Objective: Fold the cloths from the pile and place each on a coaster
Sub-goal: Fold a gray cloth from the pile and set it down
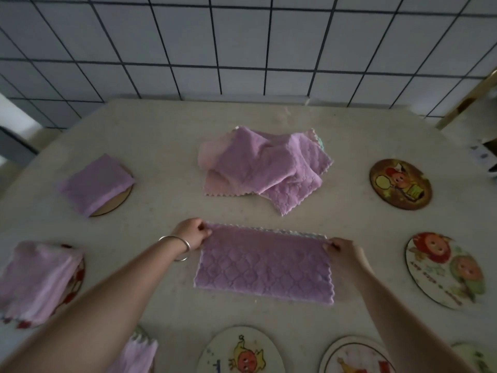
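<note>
Quilted purple cloth (265, 265), folded in half, lies flat, scalloped edges.

The cloth (265, 265) I pinch in my left hand (192, 234) and right hand (340, 250) is purple, quilted in a scale-like pattern, with a pale scalloped edge. The pile (265, 165) mixes purple and pink. My bracelet (178, 244) is silver. The far right coaster (400, 184) has a dark rim and an orange cartoon figure. The table (161, 146) is speckled beige; the wall tiles (242, 39) white with dark grout.
</note>
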